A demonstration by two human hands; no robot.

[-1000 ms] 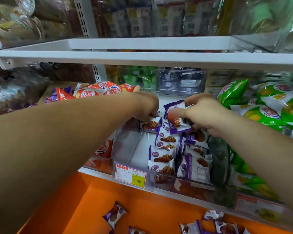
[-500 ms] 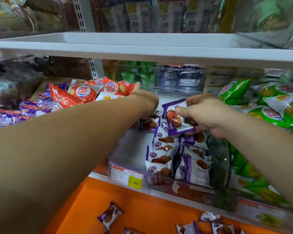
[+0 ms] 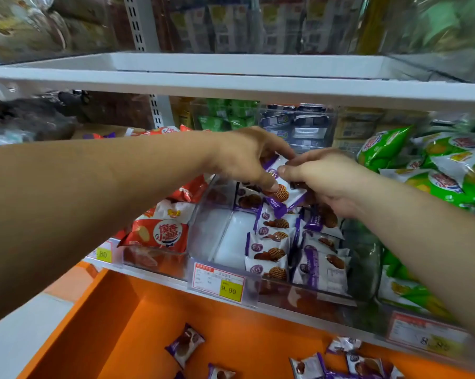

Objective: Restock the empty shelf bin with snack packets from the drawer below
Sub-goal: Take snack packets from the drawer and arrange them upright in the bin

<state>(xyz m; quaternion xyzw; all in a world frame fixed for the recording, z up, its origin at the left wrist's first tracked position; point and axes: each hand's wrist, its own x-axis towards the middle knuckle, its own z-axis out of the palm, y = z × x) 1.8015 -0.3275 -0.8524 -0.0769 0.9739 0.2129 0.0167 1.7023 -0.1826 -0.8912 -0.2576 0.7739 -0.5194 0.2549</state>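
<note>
While your left hand [image 3: 245,160] and right hand [image 3: 325,181] both pinch one snack packet [image 3: 282,193] above the back of the shelf bin [image 3: 203,228], you can likely set it upright behind the front rows [image 3: 269,253]; spare packets [image 3: 185,344] lie in the drawer [image 3: 244,332] below.

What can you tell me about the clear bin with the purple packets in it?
The clear plastic bin sits between red snack bags and green snack bags. Its walls are see-through and glossy; a price tag reading 9.90 hangs at its front. Inside, purple snack packets stand in two rows along its right side; its left floor is bare. Over its back, the left hand and right hand pinch one packet.
</note>
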